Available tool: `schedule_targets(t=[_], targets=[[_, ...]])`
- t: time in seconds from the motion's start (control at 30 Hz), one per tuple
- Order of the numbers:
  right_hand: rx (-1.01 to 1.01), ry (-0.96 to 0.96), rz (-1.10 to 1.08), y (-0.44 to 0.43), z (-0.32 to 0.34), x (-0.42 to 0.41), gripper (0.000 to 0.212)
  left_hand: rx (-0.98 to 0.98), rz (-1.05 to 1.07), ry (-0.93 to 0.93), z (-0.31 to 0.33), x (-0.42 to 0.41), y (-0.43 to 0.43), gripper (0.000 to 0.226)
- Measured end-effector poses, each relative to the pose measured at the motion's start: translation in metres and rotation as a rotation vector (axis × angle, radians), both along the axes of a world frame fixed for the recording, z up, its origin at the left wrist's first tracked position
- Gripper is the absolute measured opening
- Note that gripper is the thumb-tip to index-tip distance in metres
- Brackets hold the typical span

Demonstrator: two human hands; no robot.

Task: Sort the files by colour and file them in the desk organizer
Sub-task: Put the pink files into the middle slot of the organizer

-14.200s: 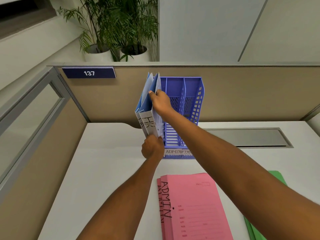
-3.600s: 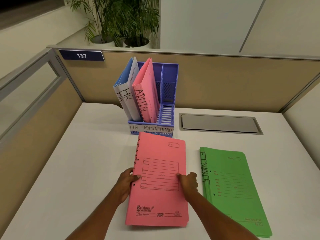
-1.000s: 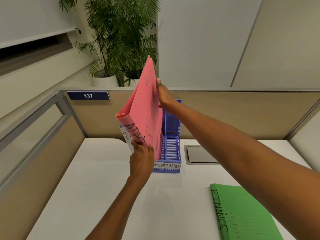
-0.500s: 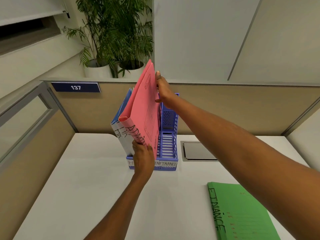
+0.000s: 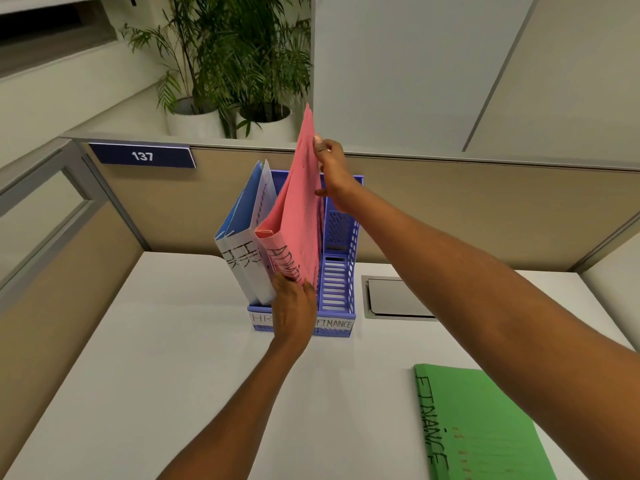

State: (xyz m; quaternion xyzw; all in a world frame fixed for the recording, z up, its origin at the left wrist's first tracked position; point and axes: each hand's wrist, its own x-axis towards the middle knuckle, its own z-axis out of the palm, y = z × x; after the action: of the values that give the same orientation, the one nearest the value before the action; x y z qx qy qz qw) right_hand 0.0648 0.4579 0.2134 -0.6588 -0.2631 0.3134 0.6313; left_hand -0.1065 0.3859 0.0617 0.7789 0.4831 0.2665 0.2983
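Right now I have the pink card file point(image 5: 302, 216) marked ADMIN standing on edge over the middle compartment of the blue slotted plastic desk organizer point(image 5: 341, 271). Its spine faces me and it leans a little to the left. My right hand point(image 5: 334, 173) pinches its top back corner between thumb and fingers, so I can steer the tilt from above. My left hand point(image 5: 294, 308) is curled round the lower front corner at the spine, because that end has to be guided between the dividers. That hand covers the organizer's middle label and the file's bottom edge, so I cannot tell whether the file sits on the floor of the slot or hangs just above it. I judge it nearly in.

In the organizer's left compartment, above the HR label, stand the blue-and-white files point(image 5: 242, 247) lettered HR, close against the pink one's left face. There seems to be more pink card between them, though I cannot count the sheets. The right compartment, above the FINANCE label, holds nothing I can see. That slot is meant for the green card files point(image 5: 485, 427) lettered FINANCE. They lie flat on the white counter point(image 5: 166, 341), in front of the organizer and to its right, well apart from it. A grey metal hatch point(image 5: 398, 299) sits flush in the counter just right of the organizer.
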Motion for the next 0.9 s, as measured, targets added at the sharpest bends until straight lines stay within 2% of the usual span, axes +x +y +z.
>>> schedule_targets(t=[0.1, 0.23, 0.33, 0.47, 0.6, 0.77, 0.9], targets=[[-0.006, 0.016, 0.028, -0.003, -0.002, -0.003, 0.066, -0.057, -0.003, -0.053, -0.005, -0.004, 0.002, 0.050], [-0.021, -0.044, 0.072, -0.005, -0.005, -0.015, 0.069, 0.006, 0.023, 0.010, -0.007, -0.001, 0.000, 0.057], [-0.029, -0.015, 0.105, -0.004, -0.008, -0.024, 0.071, 0.075, 0.019, 0.102, -0.007, 0.005, 0.001, 0.050], [-0.037, 0.092, 0.082, -0.007, -0.013, -0.033, 0.068, 0.008, -0.017, 0.169, -0.011, 0.011, 0.013, 0.046], [-0.060, 0.004, 0.096, -0.010, -0.025, -0.043, 0.076, -0.026, 0.006, 0.200, -0.015, 0.018, 0.016, 0.041], [-0.081, 0.007, 0.063, -0.011, -0.044, -0.054, 0.066, -0.128, 0.045, 0.224, -0.024, 0.024, 0.009, 0.042], [-0.137, -0.010, 0.050, -0.015, -0.058, -0.062, 0.063, -0.135, 0.034, 0.251, -0.035, 0.020, 0.005, 0.041]])
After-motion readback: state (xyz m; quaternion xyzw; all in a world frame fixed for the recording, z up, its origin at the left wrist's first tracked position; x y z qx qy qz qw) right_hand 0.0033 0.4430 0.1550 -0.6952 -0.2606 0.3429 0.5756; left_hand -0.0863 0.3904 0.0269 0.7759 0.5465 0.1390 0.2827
